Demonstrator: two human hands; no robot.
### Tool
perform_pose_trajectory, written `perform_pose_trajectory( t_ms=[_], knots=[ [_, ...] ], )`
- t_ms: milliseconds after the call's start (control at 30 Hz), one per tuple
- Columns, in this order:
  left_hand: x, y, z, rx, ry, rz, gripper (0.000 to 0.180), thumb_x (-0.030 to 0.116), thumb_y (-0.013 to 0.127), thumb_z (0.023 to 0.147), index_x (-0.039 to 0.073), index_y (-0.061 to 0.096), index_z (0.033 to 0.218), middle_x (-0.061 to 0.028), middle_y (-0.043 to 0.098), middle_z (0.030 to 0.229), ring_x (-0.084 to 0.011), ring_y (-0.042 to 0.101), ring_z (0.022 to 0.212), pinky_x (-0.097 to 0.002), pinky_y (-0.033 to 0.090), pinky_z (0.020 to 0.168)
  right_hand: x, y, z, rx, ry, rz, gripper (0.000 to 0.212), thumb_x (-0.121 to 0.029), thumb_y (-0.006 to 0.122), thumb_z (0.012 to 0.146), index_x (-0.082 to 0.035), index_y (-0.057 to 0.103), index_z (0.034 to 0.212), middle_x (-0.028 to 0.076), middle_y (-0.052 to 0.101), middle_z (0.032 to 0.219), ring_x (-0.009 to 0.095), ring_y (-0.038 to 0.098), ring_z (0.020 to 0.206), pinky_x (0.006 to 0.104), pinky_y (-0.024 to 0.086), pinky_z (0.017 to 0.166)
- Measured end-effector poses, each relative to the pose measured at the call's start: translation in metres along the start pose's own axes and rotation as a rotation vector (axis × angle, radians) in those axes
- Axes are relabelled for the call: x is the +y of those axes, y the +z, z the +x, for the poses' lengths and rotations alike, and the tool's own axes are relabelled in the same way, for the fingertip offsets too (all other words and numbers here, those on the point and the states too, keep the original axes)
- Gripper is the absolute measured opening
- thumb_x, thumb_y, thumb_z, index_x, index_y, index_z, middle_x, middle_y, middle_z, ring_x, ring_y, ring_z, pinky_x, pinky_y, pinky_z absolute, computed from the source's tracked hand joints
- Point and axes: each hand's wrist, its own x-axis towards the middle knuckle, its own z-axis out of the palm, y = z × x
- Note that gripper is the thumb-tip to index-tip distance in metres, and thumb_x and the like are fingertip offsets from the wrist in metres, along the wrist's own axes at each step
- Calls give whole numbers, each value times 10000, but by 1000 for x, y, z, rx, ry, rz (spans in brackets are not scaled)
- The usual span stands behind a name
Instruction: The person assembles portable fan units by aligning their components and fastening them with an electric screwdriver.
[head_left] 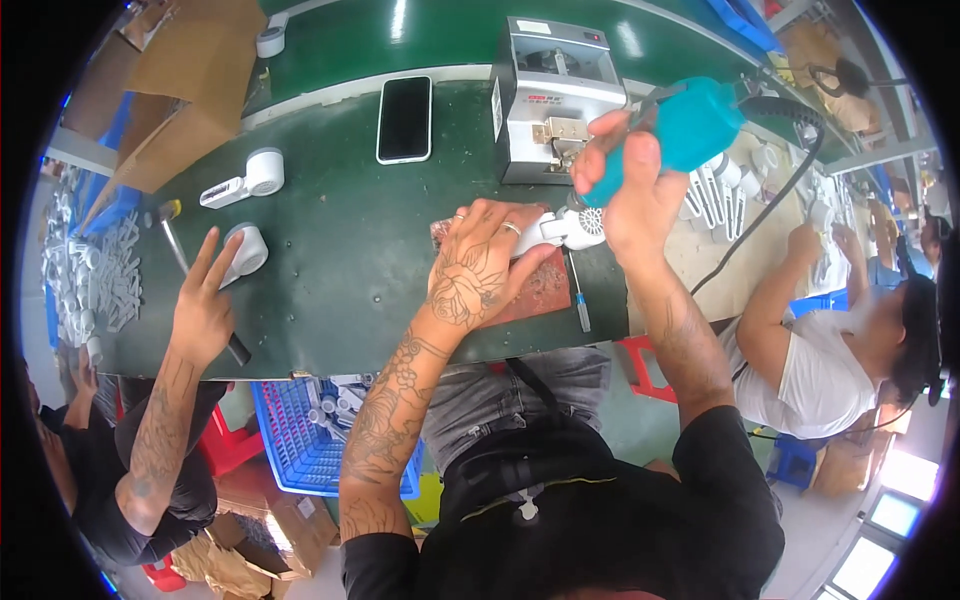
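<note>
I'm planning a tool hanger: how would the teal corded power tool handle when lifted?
The teal power tool probably feels hefty, given its bulk; its rounded shape might let it roll if laid down. Its black cord, curving loosely, looks flexible and may drag.

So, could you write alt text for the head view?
A person's left hand holds a white device over a reddish mat; the right hand grasps a teal corded tool close to the device. A phone lies farther back on the green workbench.

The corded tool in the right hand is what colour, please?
The tool's body is teal, clearest in the head view.
</note>
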Motion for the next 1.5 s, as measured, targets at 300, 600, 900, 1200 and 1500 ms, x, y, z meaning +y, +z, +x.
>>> perform_pose_trajectory(
  t_ms=[300, 600, 900, 1200, 1500],
  knots=[
    [-3, 5, -5, -22, -18, 52, 440, 361, 690, 938, 68, 687, 1267, -114, 653, 1153, -324, 584, 1115, -512, 455, 1015, 22, 4, -8, -73, -8, 5, 408, -369, 534, 1080, 36, 561, 1043, 81, 548, 717, 179, 546, 620, 341, 481, 604],
    [2, 4, 3, -49, -15, 123, 411, 340, 688, 934, 59, 661, 1233, -119, 620, 1170, -325, 570, 1102, -487, 452, 967, 31, 4, -12, -73, 4, 17, 372, -348, 564, 1071, 14, 540, 990, 78, 538, 703, 178, 536, 606, 337, 478, 583],
    [5, -1, 0, -37, -33, 37, 346, 299, 646, 963, 85, 650, 1235, -118, 550, 1145, -324, 566, 1081, -502, 460, 954, 11, -2, 25, 60, -40, -162, 451, -407, 519, 1086, 36, 596, 1055, 68, 579, 706, 169, 584, 628, 320, 487, 603],
    [7, 3, -1, -19, -28, 24, 315, 191, 595, 975, 143, 685, 1273, -128, 559, 1139, -338, 574, 1049, -461, 467, 935, 41, -6, 43, 33, -189, -85, 349, -323, 568, 1073, 14, 567, 986, 73, 558, 713, 177, 562, 619, 319, 482, 586],
    [-1, 3, 1, -2, 8, 20, 323, 230, 615, 957, 96, 674, 1245, -96, 567, 1143, -317, 565, 1060, -479, 457, 929, -4, -8, -14, 1, 45, -34, 504, -442, 530, 1072, 59, 582, 1067, 82, 548, 691, 190, 553, 586, 343, 479, 583]
  ],
)
